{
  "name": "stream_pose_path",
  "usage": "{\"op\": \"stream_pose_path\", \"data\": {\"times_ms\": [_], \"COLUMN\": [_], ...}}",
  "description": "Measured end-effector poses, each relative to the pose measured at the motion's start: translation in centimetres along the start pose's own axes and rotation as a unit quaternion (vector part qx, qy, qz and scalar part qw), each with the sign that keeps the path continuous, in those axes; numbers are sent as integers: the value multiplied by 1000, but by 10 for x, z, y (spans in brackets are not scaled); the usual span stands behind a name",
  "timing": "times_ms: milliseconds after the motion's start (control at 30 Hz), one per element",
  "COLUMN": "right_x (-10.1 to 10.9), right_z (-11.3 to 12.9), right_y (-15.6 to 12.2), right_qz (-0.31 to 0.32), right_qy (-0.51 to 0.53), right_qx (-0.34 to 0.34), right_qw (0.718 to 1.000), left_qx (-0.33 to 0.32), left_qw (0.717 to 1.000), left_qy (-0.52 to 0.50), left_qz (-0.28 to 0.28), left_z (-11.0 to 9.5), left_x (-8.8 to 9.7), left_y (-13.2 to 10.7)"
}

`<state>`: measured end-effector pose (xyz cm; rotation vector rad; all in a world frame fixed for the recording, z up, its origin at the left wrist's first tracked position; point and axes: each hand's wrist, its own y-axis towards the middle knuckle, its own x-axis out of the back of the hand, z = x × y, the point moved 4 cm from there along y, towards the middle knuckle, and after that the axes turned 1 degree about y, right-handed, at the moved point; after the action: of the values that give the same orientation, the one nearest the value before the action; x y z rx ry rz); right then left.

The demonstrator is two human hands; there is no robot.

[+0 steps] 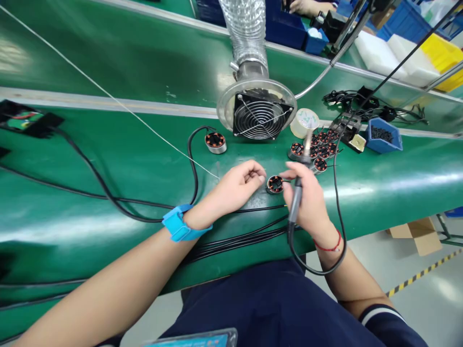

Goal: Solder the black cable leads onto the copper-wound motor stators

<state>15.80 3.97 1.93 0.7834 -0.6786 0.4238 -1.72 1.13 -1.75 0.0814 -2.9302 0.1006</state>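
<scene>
My right hand (307,197) grips a soldering iron (295,201) by its dark handle; its metal end points away from me, toward a tape roll. Its thumb and forefinger are beside the short lead of a small round motor part (275,184) with copper windings in a silver ring. Left of that part, my left hand (244,185) is closed in a pinch. A thin pale wire, apparently solder wire (162,139), runs to this hand, and a fine tip shows past the fingertips. Several similar motor parts (321,149) stand together at the right; another motor part (216,142) sits at the left with a black cable.
A fume extractor fan (263,115) on a foil duct hangs behind my hands. The tape roll (304,123), a blue bin (383,135) of small black pieces and tangled cables (376,106) are at the right. Black cables (238,241) cross the green bench. Another person's hand shows at the top.
</scene>
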Motion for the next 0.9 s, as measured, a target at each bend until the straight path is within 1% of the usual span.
{"op": "stream_pose_path", "data": {"times_ms": [67, 133, 200, 300, 333, 400, 467, 533, 600, 700, 800, 900], "right_x": [11, 14, 10, -1, -4, -11, -16, -20, -23, -27, -31, -34], "right_z": [-14, -28, -39, -50, -53, -59, -62, -64, -63, -59, -52, -43], "right_y": [-7, -15, -22, -26, -26, -24, -22, -19, -18, -17, -18, -18], "right_qz": [-31, -42, -37, -43, -48, -45, -24, -1, 15, 30, 30, 16], "right_qy": [29, 58, 97, 169, 193, 241, 287, 318, 325, 293, 233, 156], "right_qx": [-60, -125, -170, -196, -199, -202, -197, -185, -172, -156, -140, -116], "right_qw": [997, 990, 980, 965, 959, 948, 937, 930, 930, 943, 962, 981], "left_qx": [14, 27, 31, 46, 57, 82, 94, 95, 92, 84, 78, 82], "left_qw": [999, 997, 993, 985, 981, 967, 951, 944, 948, 959, 970, 973], "left_qy": [13, 44, 86, 145, 165, 206, 232, 229, 211, 178, 137, 107], "left_qz": [33, 60, 69, 77, 87, 128, 183, 220, 221, 202, 188, 186], "left_z": [-1, -1, -2, -3, -2, -1, 2, 4, 6, 10, 12, 13], "left_x": [-5, -9, -11, -6, -4, 0, 1, 1, 2, 6, 11, 16], "left_y": [-2, -5, -6, -5, -5, -4, -4, -3, -2, 2, 6, 9]}}
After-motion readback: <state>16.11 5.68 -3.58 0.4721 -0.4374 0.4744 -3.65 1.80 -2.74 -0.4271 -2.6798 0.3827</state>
